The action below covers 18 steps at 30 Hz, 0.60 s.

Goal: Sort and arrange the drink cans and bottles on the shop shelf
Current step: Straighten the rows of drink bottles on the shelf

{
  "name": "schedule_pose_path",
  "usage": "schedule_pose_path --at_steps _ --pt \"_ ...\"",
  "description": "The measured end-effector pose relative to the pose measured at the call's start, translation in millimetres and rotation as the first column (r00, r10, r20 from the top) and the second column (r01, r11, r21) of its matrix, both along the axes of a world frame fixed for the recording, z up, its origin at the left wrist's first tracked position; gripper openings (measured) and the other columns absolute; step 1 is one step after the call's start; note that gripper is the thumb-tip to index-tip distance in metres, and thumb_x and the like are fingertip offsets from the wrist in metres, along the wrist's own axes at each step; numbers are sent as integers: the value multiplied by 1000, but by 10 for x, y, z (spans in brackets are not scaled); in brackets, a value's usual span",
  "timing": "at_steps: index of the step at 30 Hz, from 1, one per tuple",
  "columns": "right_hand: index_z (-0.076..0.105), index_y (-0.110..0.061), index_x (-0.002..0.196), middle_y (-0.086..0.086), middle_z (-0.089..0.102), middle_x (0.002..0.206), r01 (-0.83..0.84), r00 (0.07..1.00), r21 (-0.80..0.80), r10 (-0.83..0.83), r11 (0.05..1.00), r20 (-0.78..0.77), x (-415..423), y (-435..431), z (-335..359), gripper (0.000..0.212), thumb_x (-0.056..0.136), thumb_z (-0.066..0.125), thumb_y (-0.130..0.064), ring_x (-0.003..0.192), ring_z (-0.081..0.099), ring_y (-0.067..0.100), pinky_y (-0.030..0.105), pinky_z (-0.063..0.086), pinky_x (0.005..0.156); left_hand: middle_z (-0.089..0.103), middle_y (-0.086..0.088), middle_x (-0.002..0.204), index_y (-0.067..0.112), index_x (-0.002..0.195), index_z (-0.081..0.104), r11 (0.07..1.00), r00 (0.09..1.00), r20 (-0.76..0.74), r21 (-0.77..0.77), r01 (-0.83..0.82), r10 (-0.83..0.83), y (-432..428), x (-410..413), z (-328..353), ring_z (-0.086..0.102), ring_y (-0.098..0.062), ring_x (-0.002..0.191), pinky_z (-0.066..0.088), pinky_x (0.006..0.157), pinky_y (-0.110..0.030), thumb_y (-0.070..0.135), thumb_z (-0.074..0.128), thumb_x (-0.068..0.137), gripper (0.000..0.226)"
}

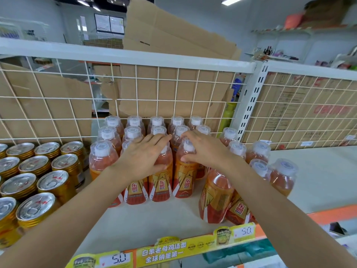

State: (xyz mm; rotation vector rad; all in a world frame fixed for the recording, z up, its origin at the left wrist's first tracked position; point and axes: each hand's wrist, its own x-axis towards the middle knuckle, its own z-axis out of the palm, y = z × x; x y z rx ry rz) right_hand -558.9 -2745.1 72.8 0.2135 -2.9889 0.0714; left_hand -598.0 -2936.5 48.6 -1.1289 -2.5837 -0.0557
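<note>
Both hands are at the front row of the packed bottle block (135, 132). The left hand (143, 157) lies open, straight fingers across the caps and thumb against the shoulder of one front bottle (160, 186). The right hand (204, 151) curls over the cap of the neighbouring bottle (183, 182), its thumb pinching the shoulder. The loose bottles (258, 151) stand upright, long axes vertical, just right of the right hand and under its forearm, apart from the block. That hand is clearly the nearer one for drawing them leftward. The cans (44, 165) sit in rows left of the left hand, on the same shelf (150, 219).
</note>
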Motion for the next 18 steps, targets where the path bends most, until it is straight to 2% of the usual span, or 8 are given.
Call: schedule_pose_path --at_steps 3,7,10,12,18 --pt "29 -21 143 2 40 142 44 994 -58 -50 997 -101 118 24 11 68 87 57 -49 118 51 24 37 45 86 30 0 150 17 148 20 998 1000 -7 58 16 -16 -33 42 -44 30 -18 136 22 111 -34 43 58 86 77" --pt "39 -21 137 2 48 134 65 960 -211 -119 975 -253 380 134 40 56 89 56 -44 114 53 21 35 46 87 48 -6 137 12 138 41 993 999 -38 113 35 -31 -70 84 -129 44 -25 127 34 105 -41 35 68 79 69" --pt "46 -22 132 2 55 127 94 939 -299 -184 950 -290 585 308 57 51 86 60 -41 108 57 20 35 48 86 41 -3 142 15 142 36 986 999 -28 164 43 -39 -26 131 -125 35 -22 134 21 111 -38 37 62 85 67" --pt "51 -21 127 2 58 122 112 936 -356 -219 928 -275 710 475 95 46 85 63 -36 106 58 19 30 44 83 36 0 146 18 144 31 979 998 -10 198 56 -55 37 150 -94 29 -19 136 13 113 -33 38 58 87 67" --pt "55 -19 124 0 59 123 166 945 -395 -260 903 -196 848 934 184 42 86 64 -32 108 55 13 32 45 94 28 6 150 26 146 23 967 994 48 244 81 -95 336 107 4 22 -15 139 15 113 -32 43 51 90 65"
